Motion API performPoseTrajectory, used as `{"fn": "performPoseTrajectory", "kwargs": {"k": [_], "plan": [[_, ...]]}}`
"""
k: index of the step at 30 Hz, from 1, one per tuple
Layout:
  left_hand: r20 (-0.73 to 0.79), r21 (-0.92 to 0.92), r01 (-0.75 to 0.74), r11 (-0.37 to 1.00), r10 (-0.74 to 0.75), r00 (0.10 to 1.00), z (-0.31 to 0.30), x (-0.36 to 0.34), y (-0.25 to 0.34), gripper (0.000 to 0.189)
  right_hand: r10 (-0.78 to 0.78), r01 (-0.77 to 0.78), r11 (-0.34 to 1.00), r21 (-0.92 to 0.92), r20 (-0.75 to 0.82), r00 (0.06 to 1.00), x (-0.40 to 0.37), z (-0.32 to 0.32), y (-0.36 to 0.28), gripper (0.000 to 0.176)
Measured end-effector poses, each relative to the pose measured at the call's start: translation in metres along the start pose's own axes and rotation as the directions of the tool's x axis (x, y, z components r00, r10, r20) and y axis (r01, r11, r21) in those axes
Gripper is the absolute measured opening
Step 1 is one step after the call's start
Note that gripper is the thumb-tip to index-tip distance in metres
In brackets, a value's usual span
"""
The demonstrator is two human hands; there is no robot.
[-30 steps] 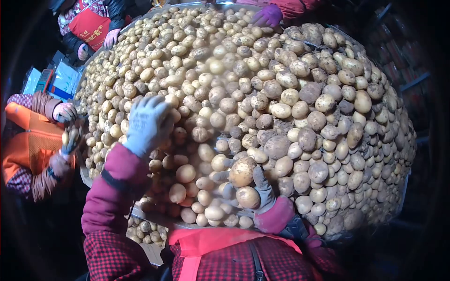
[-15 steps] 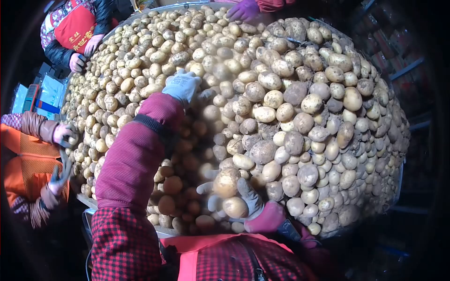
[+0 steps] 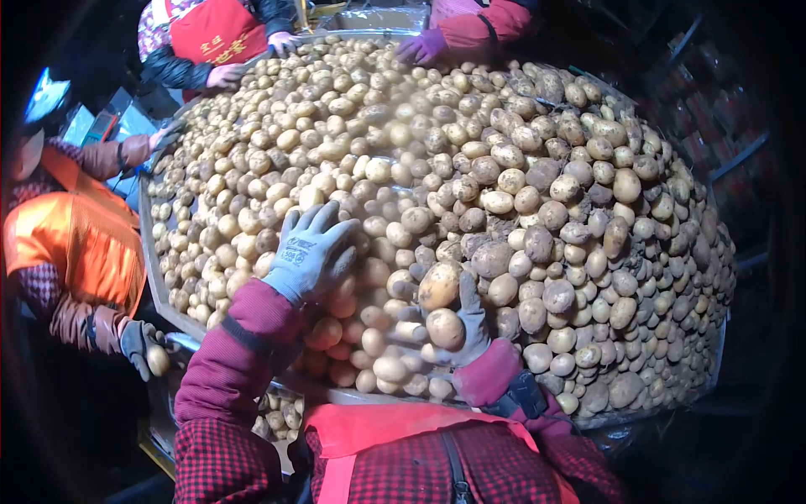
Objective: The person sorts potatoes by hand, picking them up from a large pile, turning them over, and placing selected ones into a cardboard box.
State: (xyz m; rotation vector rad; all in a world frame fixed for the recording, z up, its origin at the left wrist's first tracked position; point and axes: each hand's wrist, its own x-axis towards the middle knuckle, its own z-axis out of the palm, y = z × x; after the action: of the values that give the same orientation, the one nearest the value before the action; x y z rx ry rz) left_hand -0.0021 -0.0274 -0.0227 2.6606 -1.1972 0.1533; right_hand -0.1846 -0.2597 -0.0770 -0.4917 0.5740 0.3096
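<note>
Two potatoes (image 3: pixel 444 328) are cupped securely in the right grip (image 3: pixel 473 322); the left grip (image 3: pixel 312 252) is splayed open, steadying the pile (image 3: pixel 520 168).

Pale knit glove on the left hand (image 3: pixel 312 252), matt and fuzzy; darker grey knit on the right hand (image 3: pixel 472 326), dull around two potatoes (image 3: pixel 439 286) with dry, dusty skins. The heap (image 3: pixel 537 210) looks rough, matt and soil-crusted. Ribbed maroon knit sleeve (image 3: pixel 243 336), smooth red cloth apron (image 3: pixel 378 424), dull grey metal table rim (image 3: pixel 151 269).
</note>
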Motion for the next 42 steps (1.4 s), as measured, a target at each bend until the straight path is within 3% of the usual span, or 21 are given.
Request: {"fn": "performPoseTrajectory", "kwargs": {"k": [3,10,16,18,22,24,25,28,29,30,32,33,36,37,39,42], "plan": [[-0.137,-0.030,0.052,0.998,-0.056,0.989,-0.010,-0.032,0.007,0.050,-0.024,0.024,1.000,-0.014,0.028,0.999,-0.006,0.006,0.002,0.074],[-0.214,-0.120,0.083,0.989,-0.108,0.971,-0.009,-0.085,0.016,0.051,-0.080,0.082,0.997,-0.013,0.092,0.993,-0.027,0.026,0.007,0.075],[-0.278,-0.097,-0.036,0.995,0.008,0.961,-0.030,-0.041,0.004,0.044,-0.125,0.121,0.992,0.034,0.124,0.984,-0.026,0.027,0.007,0.076],[-0.176,-0.121,-0.058,0.991,0.036,0.984,-0.034,-0.004,-0.001,0.045,-0.133,0.126,0.990,0.055,0.135,0.982,-0.025,0.028,0.005,0.076],[-0.112,-0.032,-0.149,0.988,0.145,0.983,0.002,0.087,-0.025,0.057,-0.138,0.126,0.988,0.091,0.141,0.980,-0.028,0.024,-0.001,0.077],[0.078,0.115,-0.083,0.990,0.075,0.994,0.018,0.133,-0.025,0.062,-0.140,0.125,0.986,0.112,0.132,0.981,-0.032,0.020,-0.006,0.077],[0.214,0.093,0.027,0.995,-0.047,0.976,0.024,0.154,-0.020,0.053,-0.133,0.118,0.986,0.120,0.128,0.983,-0.033,0.019,-0.007,0.077],[0.329,0.135,0.021,0.991,-0.065,0.942,0.078,0.192,-0.039,0.049,-0.136,0.120,0.983,0.138,0.110,0.985,-0.033,0.013,-0.014,0.078],[0.411,0.111,-0.022,0.994,-0.026,0.911,0.059,0.200,-0.025,0.040,-0.140,0.124,0.981,0.151,0.100,0.985,-0.032,0.010,-0.015,0.078],[0.589,-0.054,0.048,0.997,-0.007,0.808,0.036,0.208,-0.020,0.034,-0.138,0.123,0.980,0.155,0.090,0.986,-0.032,0.009,-0.016,0.078],[0.481,-0.124,0.114,0.986,-0.041,0.876,0.053,0.206,-0.041,0.031,-0.130,0.115,0.978,0.172,0.079,0.988,-0.031,0.009,-0.015,0.079],[0.445,-0.046,0.042,0.998,-0.018,0.895,0.059,0.204,-0.051,0.056,-0.137,0.122,0.978,0.171,0.079,0.987,-0.031,0.009,-0.016,0.079],[0.348,-0.247,0.242,0.938,-0.147,0.926,0.014,0.176,-0.023,0.057,-0.160,0.145,0.976,0.160,0.083,0.984,-0.031,0.010,-0.017,0.079],[0.144,-0.389,0.136,0.911,-0.086,0.986,0.019,0.164,-0.030,0.046,-0.167,0.152,0.976,0.156,0.088,0.982,-0.032,0.011,-0.016,0.080],[0.136,-0.691,0.178,0.700,-0.116,0.984,0.010,0.136,-0.017,0.058,-0.184,0.169,0.974,0.148,0.096,0.978,-0.032,0.010,-0.017,0.080],[0.028,-0.868,0.045,0.494,-0.042,0.999,-0.009,0.064,0.035,0.065,-0.198,0.185,0.976,0.118,0.114,0.974,-0.035,0.013,-0.019,0.080]]}}
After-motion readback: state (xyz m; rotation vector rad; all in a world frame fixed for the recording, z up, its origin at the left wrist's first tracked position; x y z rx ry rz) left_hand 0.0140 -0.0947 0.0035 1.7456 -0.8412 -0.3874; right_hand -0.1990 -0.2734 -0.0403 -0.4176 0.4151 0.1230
